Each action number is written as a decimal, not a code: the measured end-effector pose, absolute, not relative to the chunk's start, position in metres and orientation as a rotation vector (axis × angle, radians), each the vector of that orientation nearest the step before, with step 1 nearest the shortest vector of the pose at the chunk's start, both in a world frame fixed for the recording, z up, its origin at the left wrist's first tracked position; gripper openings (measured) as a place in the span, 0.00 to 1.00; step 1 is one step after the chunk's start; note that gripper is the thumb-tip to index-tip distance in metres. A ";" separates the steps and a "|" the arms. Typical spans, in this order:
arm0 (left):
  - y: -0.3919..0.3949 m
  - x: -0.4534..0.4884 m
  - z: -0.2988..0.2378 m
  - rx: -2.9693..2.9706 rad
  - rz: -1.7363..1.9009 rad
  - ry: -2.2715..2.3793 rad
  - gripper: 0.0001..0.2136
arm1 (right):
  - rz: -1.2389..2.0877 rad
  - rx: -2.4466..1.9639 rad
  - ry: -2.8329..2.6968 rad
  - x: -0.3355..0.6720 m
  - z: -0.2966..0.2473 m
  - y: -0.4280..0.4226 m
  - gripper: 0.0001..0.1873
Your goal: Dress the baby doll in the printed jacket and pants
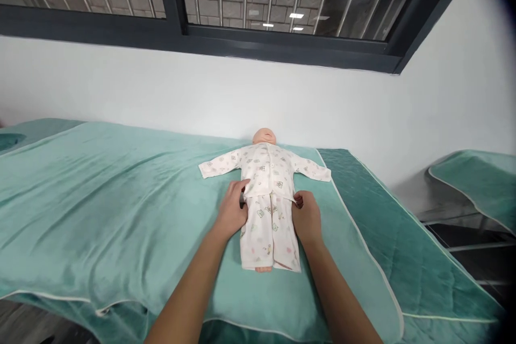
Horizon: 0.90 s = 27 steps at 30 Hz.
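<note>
A baby doll (265,134) lies on its back with its head toward the wall. It wears a white printed pajama top (268,169) with the sleeves spread out, and matching pajama pants (258,231). A bit of foot shows below the left pant leg. My left hand (234,207) is closed at the left side of the waist, its thumb on the top's lower edge; the other fingertips are partly hidden. On the opposite side, my right hand (307,215) pinches the top's hem, pulling its corner slightly outward over the pants.
A light green blanket (121,199) with soft wrinkles covers the bed. Darker green quilted bedding (387,226) shows at the right. Behind stands a white wall (181,91) under a dark-framed window (290,45). Another green-covered surface (479,177) and metal rails are at the far right.
</note>
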<state>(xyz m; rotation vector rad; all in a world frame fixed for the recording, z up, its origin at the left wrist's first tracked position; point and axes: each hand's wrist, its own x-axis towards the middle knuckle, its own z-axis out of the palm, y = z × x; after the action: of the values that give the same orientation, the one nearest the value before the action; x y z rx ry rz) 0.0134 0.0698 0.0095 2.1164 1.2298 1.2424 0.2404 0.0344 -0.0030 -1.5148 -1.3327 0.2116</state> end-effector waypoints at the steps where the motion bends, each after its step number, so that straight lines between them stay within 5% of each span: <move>1: 0.070 0.014 0.009 2.116 1.218 1.225 0.30 | 0.228 -1.507 -1.338 0.240 -0.003 0.034 0.06; 11: 0.069 0.011 0.006 1.851 1.386 1.324 0.12 | 0.453 -1.315 -1.322 0.240 0.002 0.034 0.08; 17: 0.074 0.000 0.018 1.382 1.461 0.920 0.03 | 0.654 -1.048 -1.285 0.247 0.004 0.032 0.10; 22: 0.097 -0.011 0.019 1.164 1.523 1.050 0.08 | 0.726 -0.892 -1.088 0.260 0.000 0.036 0.09; 27: 0.136 -0.043 0.014 1.924 1.500 1.797 0.18 | 0.745 -0.841 -0.932 0.273 -0.006 0.044 0.11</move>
<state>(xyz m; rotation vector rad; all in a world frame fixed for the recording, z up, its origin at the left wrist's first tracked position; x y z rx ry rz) -0.0434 0.1357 0.0141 1.9243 1.7970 1.5000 0.2725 0.0440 -0.0055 -0.8408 -0.9323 0.7455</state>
